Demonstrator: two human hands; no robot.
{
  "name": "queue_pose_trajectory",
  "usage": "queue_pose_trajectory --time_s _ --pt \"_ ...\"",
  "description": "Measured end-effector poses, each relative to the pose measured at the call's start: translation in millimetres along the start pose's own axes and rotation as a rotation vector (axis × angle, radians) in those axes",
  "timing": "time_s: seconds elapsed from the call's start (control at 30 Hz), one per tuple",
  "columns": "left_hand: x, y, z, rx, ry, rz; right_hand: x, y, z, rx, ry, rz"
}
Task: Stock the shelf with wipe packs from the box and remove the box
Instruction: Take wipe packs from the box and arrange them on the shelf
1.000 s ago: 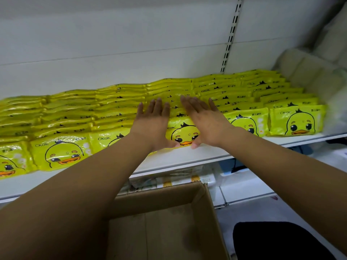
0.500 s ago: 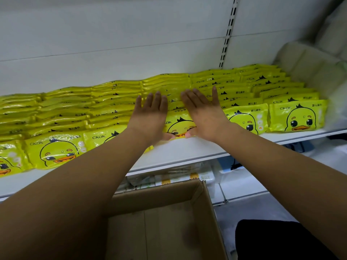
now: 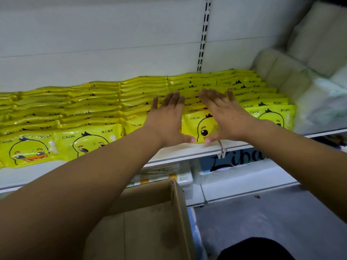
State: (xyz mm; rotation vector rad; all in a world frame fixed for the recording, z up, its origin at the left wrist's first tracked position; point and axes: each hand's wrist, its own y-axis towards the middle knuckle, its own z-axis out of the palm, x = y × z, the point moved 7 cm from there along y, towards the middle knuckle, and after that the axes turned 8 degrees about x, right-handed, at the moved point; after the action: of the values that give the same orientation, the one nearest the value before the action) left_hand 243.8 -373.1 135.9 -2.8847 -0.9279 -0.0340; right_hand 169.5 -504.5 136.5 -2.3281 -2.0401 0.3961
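Note:
Yellow wipe packs (image 3: 88, 139) with a duck face fill the white shelf (image 3: 187, 150) in several overlapping rows. My left hand (image 3: 167, 119) and my right hand (image 3: 225, 115) lie flat with straight fingers on either side of one row, whose front pack (image 3: 199, 126) shows between them. Both thumbs touch that pack's lower edge. Below, the brown cardboard box (image 3: 150, 222) stands open, and its visible inside holds no packs.
White soft bundles (image 3: 293, 76) sit at the shelf's right end. A lower shelf (image 3: 234, 177) holds white packages with dark lettering. Grey floor (image 3: 272, 218) lies right of the box, with a dark object (image 3: 255, 248) at the bottom edge.
Both hands have slid a little further back along the row and spread slightly apart, so more of the front pack shows. The view has shifted left.

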Motion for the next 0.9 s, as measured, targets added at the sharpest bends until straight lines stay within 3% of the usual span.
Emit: queue_pose_trajectory --time_s 0.2,0.5,0.9 --pt "-33.8 29.1 10.6 0.066 0.083 -0.015 -36.8 -0.8 18.3 0.016 -0.002 0.045" --pt "-36.5 42.7 15.0 -0.006 0.237 -0.038 -45.3 11.7 24.2 -0.04 -0.004 -0.029" --pt "-24.2 64.3 18.4 -0.119 0.323 -0.103 -45.5 35.3 22.9 -0.223 -0.065 0.063"
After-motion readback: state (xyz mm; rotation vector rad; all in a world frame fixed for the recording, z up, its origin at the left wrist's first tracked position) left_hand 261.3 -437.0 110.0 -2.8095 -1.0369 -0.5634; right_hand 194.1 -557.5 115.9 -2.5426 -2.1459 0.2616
